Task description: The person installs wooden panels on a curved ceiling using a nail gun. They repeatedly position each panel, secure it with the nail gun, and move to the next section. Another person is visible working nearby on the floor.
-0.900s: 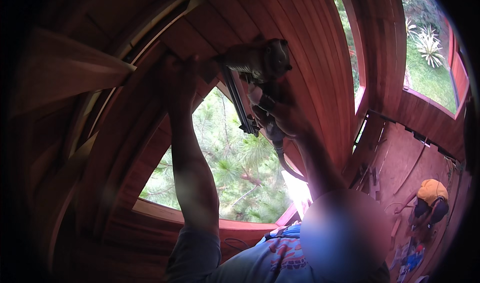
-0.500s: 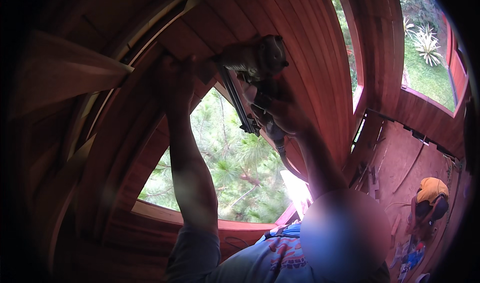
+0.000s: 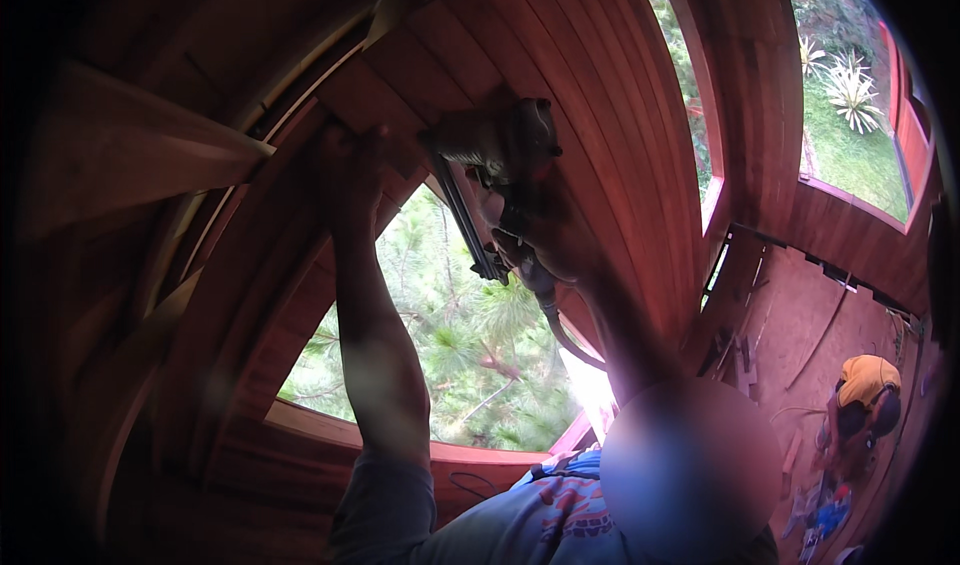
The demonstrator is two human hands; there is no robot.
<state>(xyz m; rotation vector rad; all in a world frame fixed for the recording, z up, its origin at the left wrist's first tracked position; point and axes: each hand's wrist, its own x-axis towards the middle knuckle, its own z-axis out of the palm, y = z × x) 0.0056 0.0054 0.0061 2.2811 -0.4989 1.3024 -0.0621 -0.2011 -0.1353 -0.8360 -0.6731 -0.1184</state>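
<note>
My right hand [image 3: 545, 235] is wrapped round the handle of a dark nail gun [image 3: 510, 145]. A hose [image 3: 565, 335] runs down from the base of its handle. The gun's long, straight nail magazine [image 3: 462, 215] slants down to the left of the grip. Its nose end points left, close to the wooden planks [image 3: 430, 60]; shadow hides whether it touches. To the left, my raised left hand [image 3: 350, 160] lies against the planking near the upper corner of the window opening. Its thumb stands apart from the fingers, which are in deep shadow, and I see nothing in it.
A window opening [image 3: 430, 335] with greenery behind it lies below the nail gun. Wooden beams [image 3: 150, 150] crowd the left side. At the lower right, a person in a yellow top [image 3: 868, 380] bends over a reddish floor [image 3: 790, 315] with scattered items.
The nail gun and my right hand have shifted slightly down and to the left. My left hand stays at nearly the same place on the planking.
</note>
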